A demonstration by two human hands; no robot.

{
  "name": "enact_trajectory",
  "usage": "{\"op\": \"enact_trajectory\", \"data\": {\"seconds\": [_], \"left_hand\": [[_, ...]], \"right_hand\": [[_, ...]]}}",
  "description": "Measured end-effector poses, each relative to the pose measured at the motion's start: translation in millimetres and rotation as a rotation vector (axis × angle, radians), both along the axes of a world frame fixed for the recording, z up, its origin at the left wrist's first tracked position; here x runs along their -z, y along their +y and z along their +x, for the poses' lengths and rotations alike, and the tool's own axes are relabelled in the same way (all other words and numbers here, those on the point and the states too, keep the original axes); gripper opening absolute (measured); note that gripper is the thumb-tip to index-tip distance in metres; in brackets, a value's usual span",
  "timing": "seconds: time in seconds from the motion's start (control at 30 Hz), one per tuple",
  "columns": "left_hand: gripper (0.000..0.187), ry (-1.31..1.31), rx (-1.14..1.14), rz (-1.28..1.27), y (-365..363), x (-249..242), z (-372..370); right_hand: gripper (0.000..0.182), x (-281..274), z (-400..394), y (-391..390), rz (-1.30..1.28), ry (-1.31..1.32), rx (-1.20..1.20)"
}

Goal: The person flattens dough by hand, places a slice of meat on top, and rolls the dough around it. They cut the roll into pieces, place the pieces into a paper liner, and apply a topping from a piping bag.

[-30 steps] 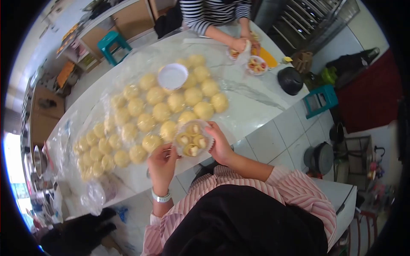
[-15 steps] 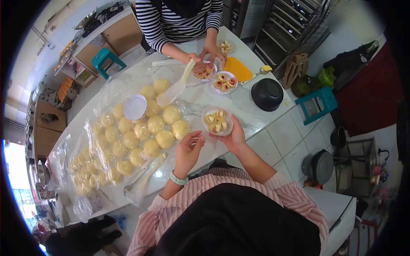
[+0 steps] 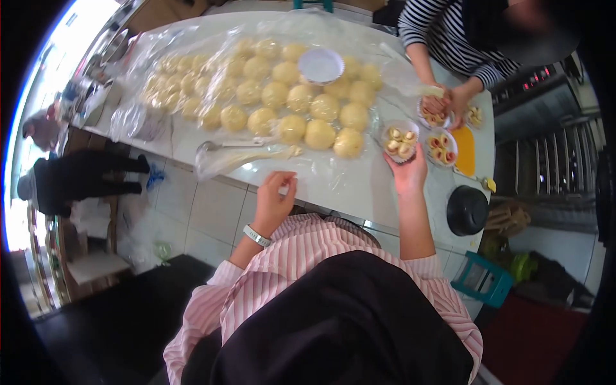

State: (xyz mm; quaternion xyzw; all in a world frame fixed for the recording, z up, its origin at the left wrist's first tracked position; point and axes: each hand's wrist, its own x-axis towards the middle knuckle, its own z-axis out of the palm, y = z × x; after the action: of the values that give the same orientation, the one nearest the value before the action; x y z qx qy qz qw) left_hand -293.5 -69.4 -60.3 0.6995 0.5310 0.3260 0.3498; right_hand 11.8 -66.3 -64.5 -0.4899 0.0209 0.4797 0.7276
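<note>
My right hand [image 3: 409,172] holds a white pleated paper cup [image 3: 387,133] from below, over the table. Several small rolled dough pieces [image 3: 402,146] stand inside it. At the table's near edge, my left hand [image 3: 274,200] is loosely curled, thumb and fingers apart, with nothing visible in it. Just beyond it lie a ladle-like metal utensil [image 3: 240,144] and a piping bag [image 3: 247,157] with pale filling. Rows of round yellow dough balls [image 3: 319,135] sit under clear plastic film. An empty paper cup [image 3: 321,65] rests on top of them.
Across the table a person in a striped sleeve [image 3: 420,25] works over another filled cup [image 3: 434,119]. Near them are a filled cup [image 3: 442,149], an orange scraper [image 3: 466,151] and a black bowl [image 3: 467,210]. A teal stool [image 3: 482,279] stands right of the table.
The view has swung toward the left end of the table. My right hand still holds the filled cup, now nearer the other filled cups. My left hand is farther from it.
</note>
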Motion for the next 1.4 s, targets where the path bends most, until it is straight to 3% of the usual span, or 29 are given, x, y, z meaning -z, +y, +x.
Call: {"op": "enact_trajectory", "data": {"seconds": [0.07,0.2,0.23,0.3,0.33,0.4,0.43,0.5,0.53,0.6,0.67,0.77,0.87,0.9,1.0,1.03,1.13,1.23,1.4], "left_hand": [[0.033,0.198,-0.115,0.291,7.5,6.6,-25.0],[0.043,0.843,-0.395,0.507,35.3,-12.4,-66.0],[0.042,0.891,-0.368,0.426,45.6,-5.7,-84.7],[0.039,0.982,-0.310,0.261,61.5,13.3,-119.2],[0.039,0.923,-0.254,0.234,62.2,-0.5,-115.1],[0.039,0.806,-0.133,0.189,62.5,-42.6,-111.1],[0.037,0.722,-0.009,0.338,58.0,-67.4,-95.8],[0.036,0.633,0.189,0.354,53.6,-115.0,-54.6],[0.036,0.583,0.292,0.359,50.5,-131.8,-35.6],[0.042,0.532,0.451,0.308,51.4,-158.2,0.7],[0.046,0.354,0.497,0.367,55.7,-169.2,18.2],[0.049,-0.127,0.315,0.534,71.1,-170.2,37.3],[0.047,-0.780,0.612,-0.213,70.2,-150.8,72.1],[0.036,-0.953,0.495,-0.398,58.8,-148.6,97.1],[0.040,-0.850,0.413,-0.489,56.7,-144.1,132.4],[0.052,-1.088,0.317,-0.510,58.0,-149.4,155.1],[0.055,-1.206,0.215,-0.728,74.8,-150.2,178.0],[0.056,-1.199,0.211,-0.636,77.5,-148.0,202.4],[0.056,-1.246,0.196,-0.544,100.7,-147.0,233.9]], "right_hand": [[0.052,-5.3,0.2,-6.8,-0.015,-0.055,-0.002],[0.059,-2.5,7.0,-27.3,-0.134,-0.237,0.022],[0.062,-13.3,-2.4,-33.4,-0.142,-0.297,0.088],[0.051,-23.0,-19.5,-45.9,-0.057,-0.533,0.121],[0.046,-28.0,-27.0,-49.3,-0.009,-0.650,0.144],[0.046,-44.1,-40.5,-56.3,0.152,-0.713,-0.187],[0.045,-54.4,-48.1,-59.0,0.227,-0.740,-0.349],[0.036,-84.5,-67.8,-47.5,0.371,-1.316,-0.542],[0.034,-98.6,-85.9,-38.5,0.404,-1.394,-0.518],[0.020,-108.2,-104.0,-19.7,0.398,-1.480,-0.573],[0.017,-111.5,-96.7,-10.0,0.373,-1.299,-0.929],[0.024,-112.0,-75.5,-15.5,0.412,-0.915,-0.764],[0.029,-114.8,-52.9,-16.7,0.455,-0.762,-0.855],[0.031,-107.6,-52.0,-14.5,0.414,-0.855,-0.866],[0.032,-103.3,-45.4,-14.8,0.324,-0.750,-0.943],[0.033,-105.7,-38.2,-17.3,0.380,-0.779,-0.921],[0.035,-116.5,-40.6,-35.0,0.279,-1.131,-0.694],[0.034,-110.4,-37.3,-49.8,0.241,-1.138,-0.555],[0.033,-99.7,-19.9,-77.7,0.281,-0.989,-0.567]]}}
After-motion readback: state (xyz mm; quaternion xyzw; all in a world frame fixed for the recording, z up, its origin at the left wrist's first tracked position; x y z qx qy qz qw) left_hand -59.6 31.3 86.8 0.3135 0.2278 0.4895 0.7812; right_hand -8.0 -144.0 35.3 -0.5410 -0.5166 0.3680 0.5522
